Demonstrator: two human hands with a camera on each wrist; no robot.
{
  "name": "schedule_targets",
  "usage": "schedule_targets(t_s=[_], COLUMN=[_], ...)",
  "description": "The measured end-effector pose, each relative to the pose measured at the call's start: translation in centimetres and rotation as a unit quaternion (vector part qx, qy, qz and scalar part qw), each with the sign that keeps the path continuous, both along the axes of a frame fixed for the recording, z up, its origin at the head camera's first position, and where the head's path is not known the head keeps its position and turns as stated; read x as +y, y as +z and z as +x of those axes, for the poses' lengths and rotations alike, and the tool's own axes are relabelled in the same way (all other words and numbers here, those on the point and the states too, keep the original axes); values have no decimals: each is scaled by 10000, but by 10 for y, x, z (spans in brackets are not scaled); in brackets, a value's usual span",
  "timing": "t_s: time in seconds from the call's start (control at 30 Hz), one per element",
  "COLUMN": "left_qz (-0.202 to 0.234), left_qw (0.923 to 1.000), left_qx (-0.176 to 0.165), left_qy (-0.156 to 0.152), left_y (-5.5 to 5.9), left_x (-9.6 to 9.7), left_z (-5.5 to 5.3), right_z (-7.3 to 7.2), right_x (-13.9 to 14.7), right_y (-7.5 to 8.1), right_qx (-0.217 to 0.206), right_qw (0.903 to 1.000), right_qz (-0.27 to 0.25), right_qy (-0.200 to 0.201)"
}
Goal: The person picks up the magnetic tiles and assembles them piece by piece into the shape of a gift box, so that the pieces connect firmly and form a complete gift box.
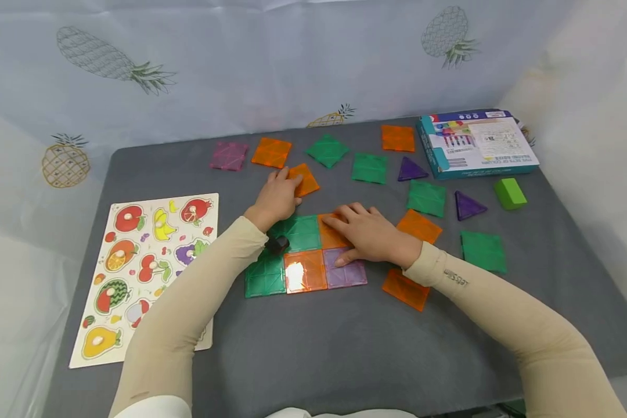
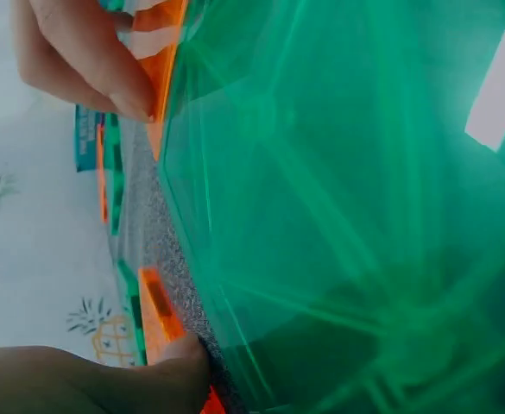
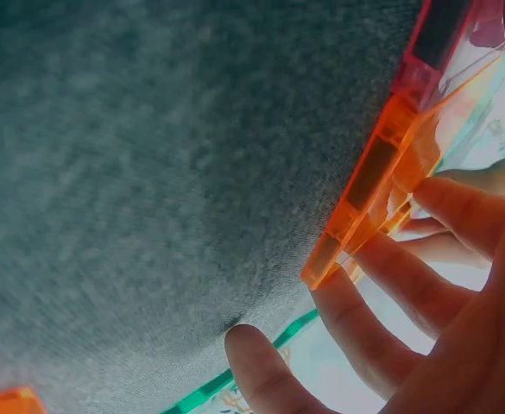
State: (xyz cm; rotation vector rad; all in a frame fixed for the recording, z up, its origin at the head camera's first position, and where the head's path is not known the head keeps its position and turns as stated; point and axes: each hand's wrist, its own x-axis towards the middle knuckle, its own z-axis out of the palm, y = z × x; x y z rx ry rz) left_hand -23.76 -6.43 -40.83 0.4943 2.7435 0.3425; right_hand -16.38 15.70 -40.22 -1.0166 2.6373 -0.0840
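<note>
Translucent square magnetic tiles form a two-row block on the grey table. My left hand (image 1: 276,197) is just beyond the block and pinches a loose orange tile (image 1: 308,180). In the left wrist view its thumb (image 2: 181,366) lies against that tile's edge. Over the block's right end, my right hand (image 1: 371,235) rests with spread fingers on an orange tile (image 1: 330,237) and a purple tile (image 1: 352,277). The right wrist view has its fingertips along the orange tile's edge (image 3: 369,185). Green tiles (image 1: 263,277) and another orange tile (image 1: 305,276) make up the rest of the block.
A fruit puzzle board (image 1: 151,226) lies left, partly under my left forearm. Loose tiles, such as a magenta one (image 1: 229,156) and a green one (image 1: 483,251), are scattered behind and to the right. Purple triangles (image 1: 468,206), a green block (image 1: 510,194) and a box (image 1: 478,145) are at right.
</note>
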Motion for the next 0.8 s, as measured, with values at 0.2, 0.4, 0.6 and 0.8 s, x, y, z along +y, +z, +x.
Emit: schedule_targets(t_s=[0.2,0.4,0.6,0.8], left_qz=[475,711,663,760], left_qw=[9972,9910,9929,9929], left_qx=[-383,-784,-620,-556], left_qy=[-441,-819,-764,-724], left_y=[-2,-1,-3,-6], left_x=[-13,-28,-28,-29], left_z=[7,23,32,34], right_z=[-1,-2,-17,-65], right_x=[0,-2,2,26], right_y=[0,-3,6,17], right_qx=[23,-4,73,90], right_qw=[10000,10000,9998,9905], right_qz=[-36,-65,-207,60], right_qy=[-18,-12,-17,-1369])
